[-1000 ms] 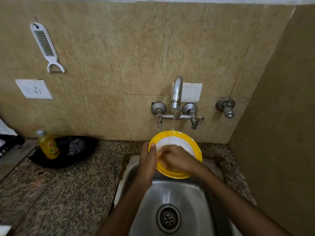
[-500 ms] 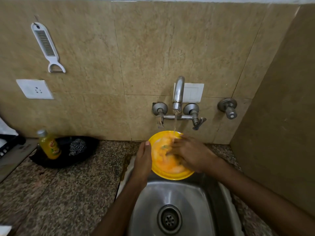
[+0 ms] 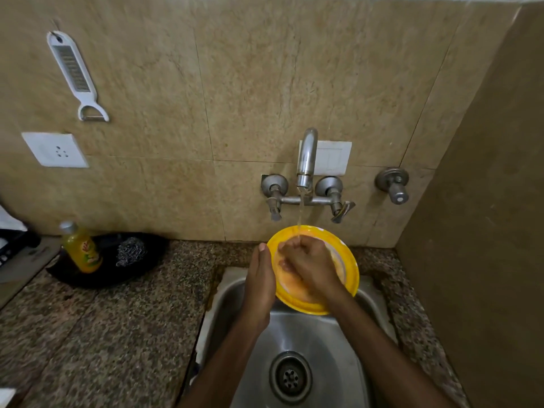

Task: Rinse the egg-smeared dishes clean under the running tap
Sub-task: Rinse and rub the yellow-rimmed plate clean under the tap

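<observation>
A yellow plate (image 3: 349, 267) with orange egg smear on its pale centre is tilted over the steel sink (image 3: 326, 346), right under the tap (image 3: 306, 154). A thin stream of water (image 3: 300, 213) falls onto the plate's top edge and my right hand. My left hand (image 3: 259, 279) grips the plate's left rim, thumb on the front. My right hand (image 3: 309, 267) lies on the plate's face, fingers pressed against the smeared centre. It hides much of the plate's middle.
A black pan (image 3: 144, 267) on the granite counter (image 3: 117, 334) to the left holds a steel scourer (image 3: 131, 251); a yellow bottle (image 3: 82, 250) stands beside it. A white grater-peeler (image 3: 73, 72) hangs on the tiled wall. A side wall (image 3: 485, 231) closes the right. The drain (image 3: 290, 377) is below.
My right hand has slid from the plate's right side back to its centre and upper left, rubbing under the stream. The left hand keeps its hold on the rim.
</observation>
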